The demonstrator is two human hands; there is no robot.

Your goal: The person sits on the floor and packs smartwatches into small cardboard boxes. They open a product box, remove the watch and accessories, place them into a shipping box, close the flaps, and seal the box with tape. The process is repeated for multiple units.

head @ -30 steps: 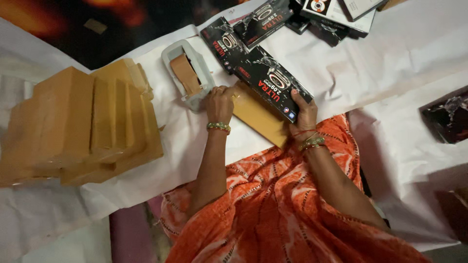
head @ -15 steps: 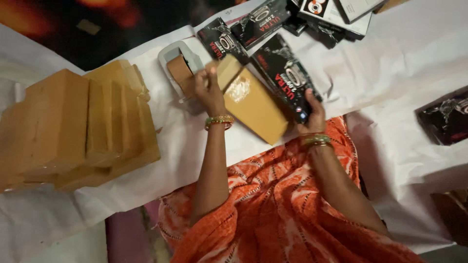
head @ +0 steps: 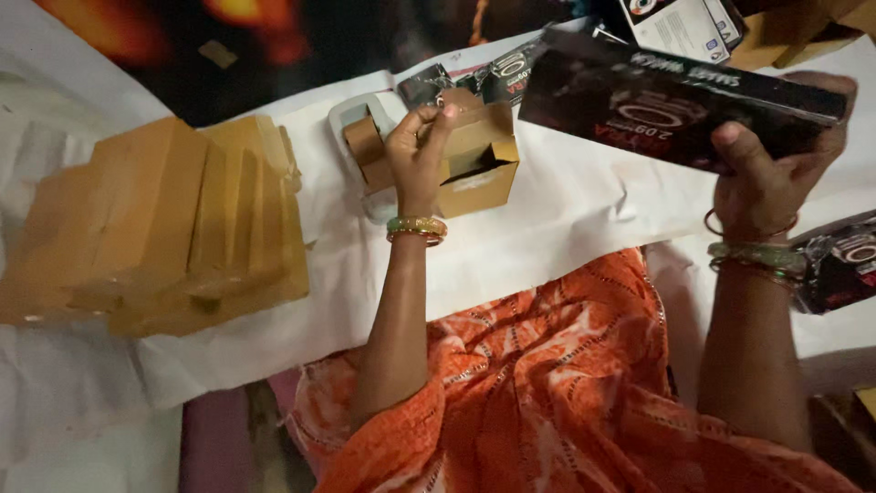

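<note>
Left hand [head: 417, 157] grips the open brown cardboard box [head: 479, 160] by its raised flap, fingers pinched shut on the flap edge w/ thumb on top; box sits tilted on the white sheet [head: 566, 219], open end facing right, just beside a roll of brown tape in a pale dispenser [head: 365, 141], which is partly behind the hand. Right hand [head: 762, 173] is up off the surface, fingers curled tight round the long black printed carton [head: 675, 105], thumb on the near face, rest of fingers wrapped over the far end; carton is held roughly level, slightly tilted, well apart from the brown box. Both wrists wear bangles. Left of the work, a stack of flat brown cardboard boxes [head: 173, 228] leans on the sheet. More black printed cartons [head: 484, 78] lie behind the brown box, one more black carton [head: 844, 260] at the right edge. Orange patterned cloth [head: 557, 383] covers the person's lap in the foreground
</note>
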